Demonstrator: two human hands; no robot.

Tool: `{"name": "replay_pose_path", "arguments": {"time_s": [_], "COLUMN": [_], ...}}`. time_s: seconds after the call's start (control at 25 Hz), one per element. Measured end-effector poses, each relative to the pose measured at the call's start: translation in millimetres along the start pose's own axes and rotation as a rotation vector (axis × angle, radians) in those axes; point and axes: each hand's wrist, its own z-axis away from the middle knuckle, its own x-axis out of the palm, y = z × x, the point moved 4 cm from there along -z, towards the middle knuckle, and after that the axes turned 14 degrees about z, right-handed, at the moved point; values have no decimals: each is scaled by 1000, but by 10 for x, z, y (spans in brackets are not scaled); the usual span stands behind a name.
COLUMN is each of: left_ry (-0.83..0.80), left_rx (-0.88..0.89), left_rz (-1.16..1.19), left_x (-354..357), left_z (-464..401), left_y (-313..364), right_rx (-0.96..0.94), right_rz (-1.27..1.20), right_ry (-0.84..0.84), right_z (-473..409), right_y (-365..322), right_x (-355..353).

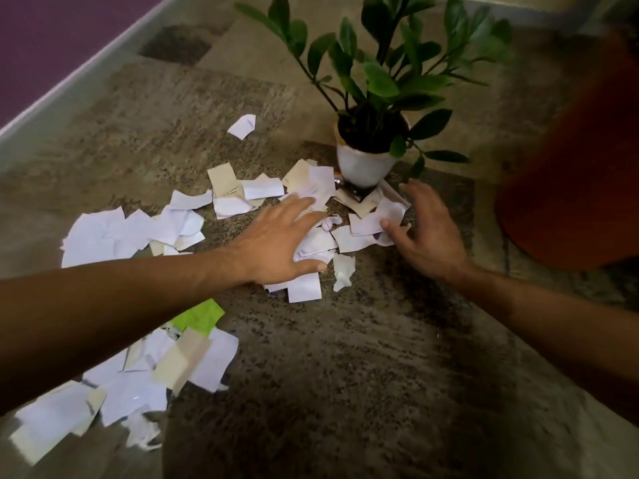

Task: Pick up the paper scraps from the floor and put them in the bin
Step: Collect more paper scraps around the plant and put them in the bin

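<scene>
White and cream paper scraps (242, 195) lie scattered over a patterned carpet (345, 357), from the lower left up to the foot of a potted plant. My left hand (276, 243) lies flat with spread fingers on a pile of scraps (316, 242) in the middle. My right hand (427, 229) hovers with its fingers spread over the scraps (366, 226) beside the pot, the thumb touching one. A large orange-red bin (570, 174) stands at the right. One lone scrap (242, 126) lies farther back.
A white pot with a green leafy plant (366, 160) stands just behind the scraps. A lime-green piece of paper (200, 316) lies under my left forearm. A purple wall with a pale skirting board (69, 81) runs along the upper left.
</scene>
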Motion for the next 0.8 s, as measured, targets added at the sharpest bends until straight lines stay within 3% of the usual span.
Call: {"name": "replay_pose_path", "arguments": {"time_s": [0.12,0.24,0.4,0.56,0.8], "left_ry": [-110,-174,-182,-211,-121], "left_rx": [-239,-326,-306,-267,-315], "left_rz": [53,89,24,-47,172], "left_x": [136,281,391,438,354], "left_z": [-27,-36,-94,-129,-132], "left_y": [-226,-252,-167,-105,-84], "right_rx": [18,65,79,-16,-144], "right_rz": [55,127,278,359,288], "right_ry": [-129,-273,-461,-501,-518], "right_z": [-87,-184,-450,-565,-368], "right_y": [92,171,188,48,-306], "right_x": [209,366,478,547,612]}}
